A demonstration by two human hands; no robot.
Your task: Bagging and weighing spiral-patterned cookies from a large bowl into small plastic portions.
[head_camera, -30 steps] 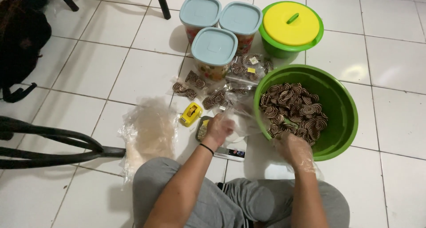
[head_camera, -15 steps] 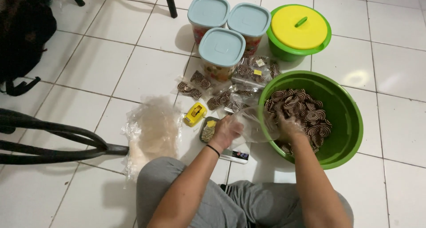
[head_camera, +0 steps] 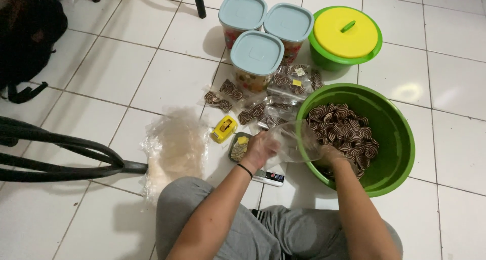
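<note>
Clear plastic bag (head_camera: 289, 144) is pinched shut-fingered in the left hand (head_camera: 259, 148), just beside the green basin (head_camera: 395, 138) rim — above a small scale (head_camera: 268, 177). Right hand (head_camera: 331, 156) sits among spiral cookies (head_camera: 344, 131) inside; its grip, perhaps closed, I cannot tell.

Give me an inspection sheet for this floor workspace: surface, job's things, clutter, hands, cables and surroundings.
Surface: white tiled floor.
Job's things: green basin of brown spiral snacks; clear plastic bag held at its rim; small scale under the hand.
Clutter: filled packets; yellow tape dispenser; stack of empty bags; three blue-lidded jars; yellow-lidded green pot.
Hands: left hand grips the bag; right hand is inside the basin, touching snacks.
Cables: nothing seen.
Surroundings: black chair frame, dark backpack.
</note>
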